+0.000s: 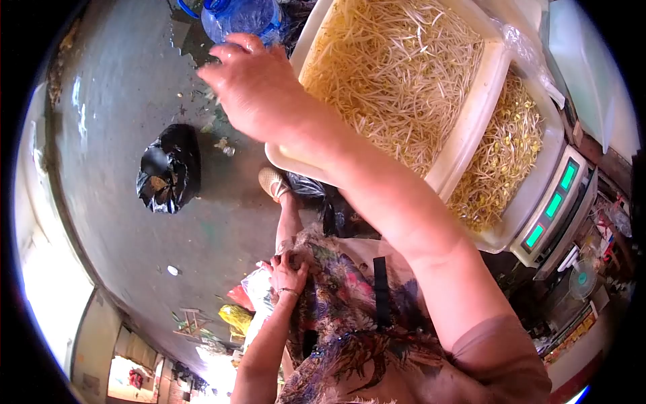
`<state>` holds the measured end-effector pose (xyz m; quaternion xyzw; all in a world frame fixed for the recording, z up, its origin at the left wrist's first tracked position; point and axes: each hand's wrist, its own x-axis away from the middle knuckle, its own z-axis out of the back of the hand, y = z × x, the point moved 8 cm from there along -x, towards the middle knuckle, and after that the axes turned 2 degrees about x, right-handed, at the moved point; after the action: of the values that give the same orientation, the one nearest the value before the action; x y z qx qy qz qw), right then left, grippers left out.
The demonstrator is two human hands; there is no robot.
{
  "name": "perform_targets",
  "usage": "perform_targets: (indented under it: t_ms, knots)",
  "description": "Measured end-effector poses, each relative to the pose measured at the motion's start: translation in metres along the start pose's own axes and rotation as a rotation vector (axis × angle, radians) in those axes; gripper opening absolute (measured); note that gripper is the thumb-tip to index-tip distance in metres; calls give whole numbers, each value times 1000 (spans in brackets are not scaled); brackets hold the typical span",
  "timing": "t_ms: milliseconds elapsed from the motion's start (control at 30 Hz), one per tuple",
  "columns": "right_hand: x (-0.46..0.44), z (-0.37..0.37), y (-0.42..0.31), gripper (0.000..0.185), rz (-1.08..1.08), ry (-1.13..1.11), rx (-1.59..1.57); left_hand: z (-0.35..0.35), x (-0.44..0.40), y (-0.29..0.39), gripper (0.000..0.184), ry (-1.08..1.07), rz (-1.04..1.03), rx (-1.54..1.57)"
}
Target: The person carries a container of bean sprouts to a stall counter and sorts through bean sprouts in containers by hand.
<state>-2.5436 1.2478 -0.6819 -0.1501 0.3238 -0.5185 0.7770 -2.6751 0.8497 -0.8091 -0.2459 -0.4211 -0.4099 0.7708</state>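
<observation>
My right hand is stretched out past the near-left edge of a white tub full of bean sprouts. Its fingers are apart and a little blurred, just below a blue plastic bottle, and nothing shows in them. My left hand rests on the patterned clothing over my leg, fingers loosely spread. Beside the first tub, partly under its rim, a second pale tub holds more sprouts with yellow heads.
On the grey floor stands an open black plastic bag, with scraps near it. A scale with green displays is at the right. Yellow and red bags lie by my left arm. A sandaled foot shows below the tub.
</observation>
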Motion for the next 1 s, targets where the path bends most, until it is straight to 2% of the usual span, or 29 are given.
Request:
perform_targets:
  t_ms: [33,100,167,233,267,333,367,467,667,1000]
  knots:
    - [-6,11,9,23,8,123,-475,0,-2,0,50,0,2,5]
    - [13,20,39,25,-331,-8,-564,-1,0,-2,50,22,-19,-21]
    - [35,28,64,25,-538,17,-868,-1,-2,-2,50,-4,0,4]
    - [53,49,77,25,-637,172,-1034,-1,-2,-3,52,-58,32,46]
    - [61,53,81,25,-637,165,-1045,0,-2,-2,52,-50,21,52]
    - [91,41,93,28,-878,196,-1346,0,-1,-3,52,-40,27,44]
    - [97,38,92,28,-879,194,-1350,-1,-2,-2,52,-33,20,36]
    - [126,12,92,34,-1141,321,-1711,-2,-3,-2,53,-47,17,27]
    - [147,-9,101,30,-1219,457,-1787,-1,-2,2,53,-40,26,1]
    - [154,-33,114,26,-1230,419,-1713,1,-2,3,53,-46,26,-6]
